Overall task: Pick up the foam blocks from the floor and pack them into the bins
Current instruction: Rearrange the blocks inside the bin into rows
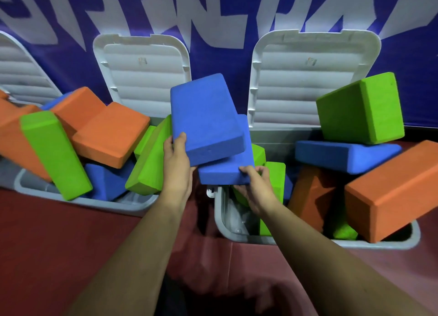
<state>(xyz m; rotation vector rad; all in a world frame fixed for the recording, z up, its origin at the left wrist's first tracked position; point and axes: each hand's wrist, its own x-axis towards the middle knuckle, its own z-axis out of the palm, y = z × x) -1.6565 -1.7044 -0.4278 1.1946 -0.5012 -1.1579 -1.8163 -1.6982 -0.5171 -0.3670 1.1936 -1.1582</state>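
Observation:
Two blue foam blocks are held above the gap between two grey bins. My left hand grips the near left corner of the upper blue block, which tilts up toward the wall. My right hand grips the near right corner of the lower blue block, lying under the upper one. The left bin is piled with orange, green and blue blocks. The right bin holds green, blue and orange blocks that rise above its rim.
Both bins have white lids propped open against a purple banner wall. A third lid shows at far left. An orange block juts over the right bin's front rim. Red floor lies in front.

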